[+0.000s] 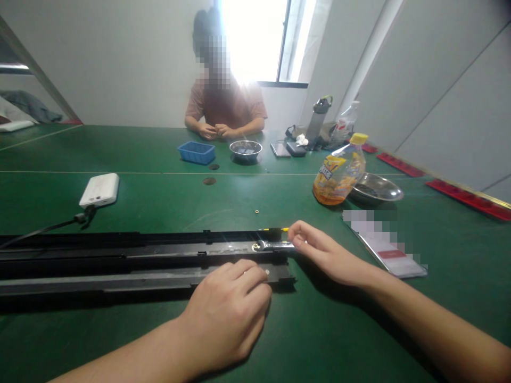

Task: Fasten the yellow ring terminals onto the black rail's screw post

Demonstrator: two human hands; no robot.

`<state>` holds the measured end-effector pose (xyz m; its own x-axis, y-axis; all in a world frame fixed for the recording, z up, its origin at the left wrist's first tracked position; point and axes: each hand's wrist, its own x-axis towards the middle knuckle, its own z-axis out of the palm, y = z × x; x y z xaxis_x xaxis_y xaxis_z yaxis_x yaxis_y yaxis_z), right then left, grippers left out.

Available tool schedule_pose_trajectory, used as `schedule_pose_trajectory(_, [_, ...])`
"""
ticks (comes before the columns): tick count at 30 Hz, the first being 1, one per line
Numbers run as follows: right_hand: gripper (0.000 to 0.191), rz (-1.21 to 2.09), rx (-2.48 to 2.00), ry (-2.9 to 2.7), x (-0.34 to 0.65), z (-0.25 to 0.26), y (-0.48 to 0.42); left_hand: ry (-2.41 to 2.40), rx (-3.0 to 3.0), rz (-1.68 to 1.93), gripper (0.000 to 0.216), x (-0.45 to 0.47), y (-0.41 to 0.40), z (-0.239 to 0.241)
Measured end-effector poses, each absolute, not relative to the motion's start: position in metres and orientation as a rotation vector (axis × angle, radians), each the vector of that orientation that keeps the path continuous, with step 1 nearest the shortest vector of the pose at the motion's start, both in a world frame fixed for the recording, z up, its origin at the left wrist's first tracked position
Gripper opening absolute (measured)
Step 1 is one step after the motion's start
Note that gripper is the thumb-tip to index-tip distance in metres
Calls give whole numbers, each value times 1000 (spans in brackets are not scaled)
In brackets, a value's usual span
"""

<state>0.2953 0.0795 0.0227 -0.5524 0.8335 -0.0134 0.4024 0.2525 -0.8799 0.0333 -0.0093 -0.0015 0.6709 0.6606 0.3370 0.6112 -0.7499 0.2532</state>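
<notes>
My right hand (pixel 319 250) is closed around one end of a small metal wrench (pixel 279 245). The wrench's other end sits at a brass-coloured nut (pixel 256 247) on a long black rail (pixel 167 248). Just below, a second black rail (pixel 155 279) runs parallel. My left hand (pixel 235 308) is closed over the right part of that near rail, with its fingers curled and their tips partly hidden. A small shiny fastener (pixel 267 272) shows by its knuckles. On the green table beyond the rails lies a loose brass-coloured nut (pixel 256 211).
At right stand a yellow-capped bottle (pixel 339 170), a metal bowl (pixel 379 189) and a flat phone-like thing (pixel 389 247). A white power bank (pixel 99 190) with a black cable lies left. A blue bin (pixel 196 152) and another bowl (pixel 246 151) stand before a seated person (pixel 227 109).
</notes>
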Motion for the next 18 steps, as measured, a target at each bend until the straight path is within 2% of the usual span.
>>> schedule_pose_trajectory(18, [19,1223,-1139,-2006,297,19,89,1052,2769,647,13,32,-10,-2])
